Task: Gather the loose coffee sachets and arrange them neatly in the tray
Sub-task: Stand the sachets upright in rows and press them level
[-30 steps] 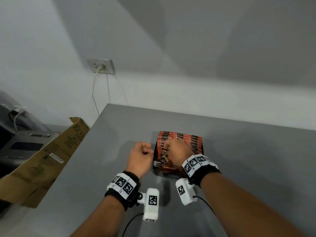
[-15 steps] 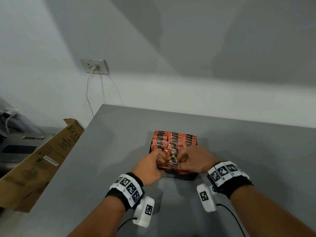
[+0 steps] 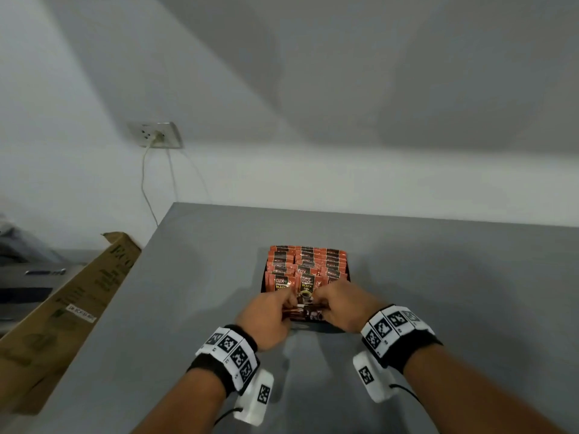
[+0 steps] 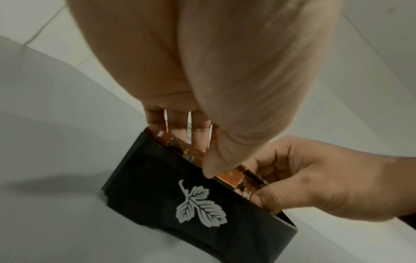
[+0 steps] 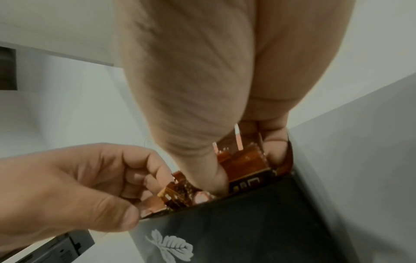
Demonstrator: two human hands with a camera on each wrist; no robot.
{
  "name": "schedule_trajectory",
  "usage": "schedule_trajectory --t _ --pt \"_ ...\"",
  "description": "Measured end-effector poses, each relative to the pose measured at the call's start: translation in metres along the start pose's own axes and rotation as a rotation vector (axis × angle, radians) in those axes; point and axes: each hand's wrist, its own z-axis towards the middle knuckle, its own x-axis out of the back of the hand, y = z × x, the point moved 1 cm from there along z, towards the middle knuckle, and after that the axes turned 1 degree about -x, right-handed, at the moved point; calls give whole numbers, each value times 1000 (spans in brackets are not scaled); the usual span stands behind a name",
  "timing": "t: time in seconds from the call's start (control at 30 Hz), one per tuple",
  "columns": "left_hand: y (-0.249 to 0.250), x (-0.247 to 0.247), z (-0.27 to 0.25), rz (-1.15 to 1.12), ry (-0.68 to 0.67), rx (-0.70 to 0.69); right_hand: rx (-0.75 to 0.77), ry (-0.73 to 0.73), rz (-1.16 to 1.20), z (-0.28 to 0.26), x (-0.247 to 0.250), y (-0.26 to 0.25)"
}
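A black tray [image 3: 332, 329] with a white leaf logo [image 4: 200, 204] stands on the grey table, packed with rows of upright orange coffee sachets [image 3: 308, 261]. Both hands are at the tray's near wall. My left hand [image 3: 286, 303] pinches the left end of the front sachets [image 4: 180, 146] between thumb and fingers. My right hand [image 3: 321, 300] pinches their right end [image 5: 243, 163]. The front sachets [image 3: 305, 310] lean toward me between the two hands. The hands hide the lower parts of the front row.
The grey table [image 3: 454, 292] meets a white wall at the back. A long cardboard box [image 3: 62, 308] leans off the table's left edge. A wall socket [image 3: 156, 136] with a hanging cable sits above it. A dark device [image 5: 56, 249] lies low on the left.
My left hand moved from beside the tray onto the front sachets. My right hand shifted to the row's right end. Both now pinch the front sachets.
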Motion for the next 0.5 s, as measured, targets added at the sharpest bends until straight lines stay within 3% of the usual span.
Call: schedule_trajectory --t 0.17,0.3,0.4,0.5 --pt "-2 1 0 -56 28 23 11 123 16 -13 16 2" --pt "2 4 -1 -111 16 46 -18 173 228 -30 39 9" --pt "17 11 0 -287 92 55 -89 303 547 -34 43 15" --pt "36 12 9 -744 137 109 -77 312 1071 -35 38 3"
